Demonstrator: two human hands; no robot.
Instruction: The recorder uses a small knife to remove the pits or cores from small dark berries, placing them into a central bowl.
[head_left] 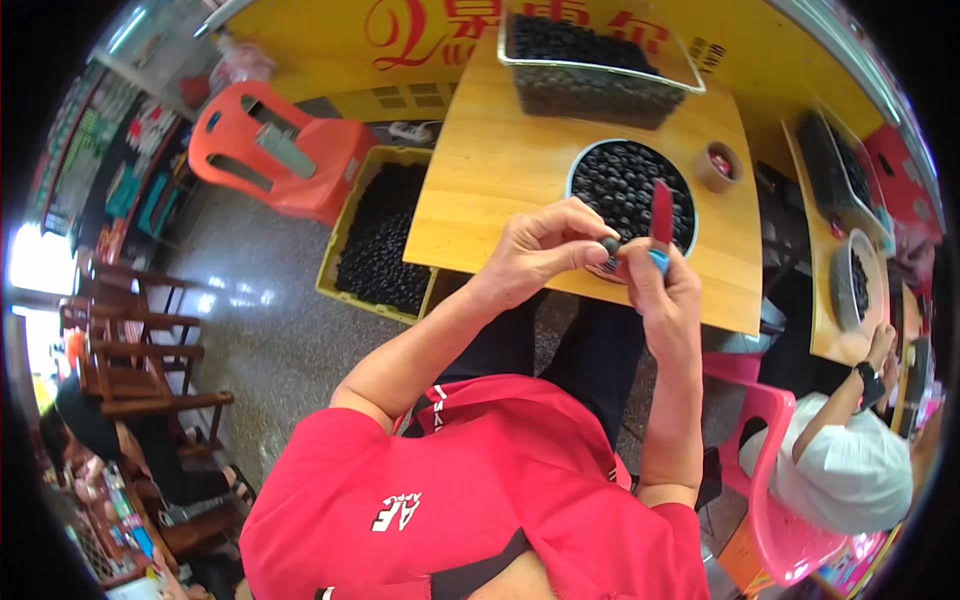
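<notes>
- Head view: the left hand [540, 250] pinches a small dark round fruit [609, 246] between the tips of thumb and first fingers [590, 255]. The fingers are narrow, closed on the fruit.
- The fruit is held in the air over the near edge of the wooden surface [480, 190], just in front of the round bowl [575, 180] that is full of the same dark fruits.
- The right hand [665, 295] is wrapped around a small tool with a red blade-like part [661, 212] standing up and a blue part [658, 261] near the thumb. Its fingers are closed on the tool, and the tool meets the fruit or is just beside it; I cannot tell which.
- My judgement: the fruit is very light and small, with a smooth skin, so it may slip or roll. It looks firm, but a strong squeeze could crush it. The best hold is at its two sides with the fingertips, leaving the end toward the tool free.
- Farther on the surface stands a clear crate [600, 75] of dark fruits, and a small brown cup [718, 166] at the right.
- On the floor at the left are a yellow crate [345, 215], also full of dark fruits, and an orange plastic chair [280, 150].
- At the right, another person in a white shirt [850, 470] sits on a pink chair [770, 500] at a second table.
</notes>
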